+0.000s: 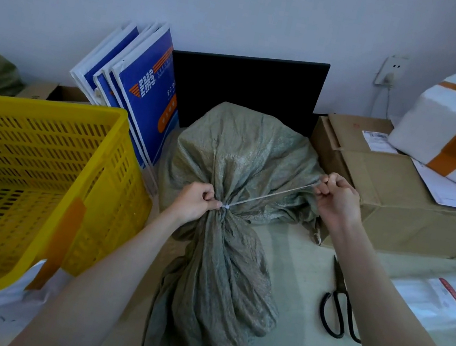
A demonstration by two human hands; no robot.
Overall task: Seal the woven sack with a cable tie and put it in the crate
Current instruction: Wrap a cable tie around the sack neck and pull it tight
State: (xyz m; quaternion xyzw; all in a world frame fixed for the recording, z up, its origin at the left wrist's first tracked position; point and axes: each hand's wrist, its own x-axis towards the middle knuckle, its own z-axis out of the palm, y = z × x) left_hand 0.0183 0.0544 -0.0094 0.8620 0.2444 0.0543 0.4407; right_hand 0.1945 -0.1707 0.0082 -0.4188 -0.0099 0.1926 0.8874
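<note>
Head view: sack (232,192) lies on table, neck bunched, loose mouth trailing toward viewer. Left hand (195,205) pinches the cinched neck at the tie's head; right hand (336,196), right of the sack, grips the cable tie (271,195) tail, taut. Pull straight along the strap, brace neck firmly (lock probably not fully snug). Crate (38,170) sits left of sack; scissors (339,302) right.

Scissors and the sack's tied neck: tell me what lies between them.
In the head view, only bare tabletop lies between the scissors and the tied neck of the sack.
</note>
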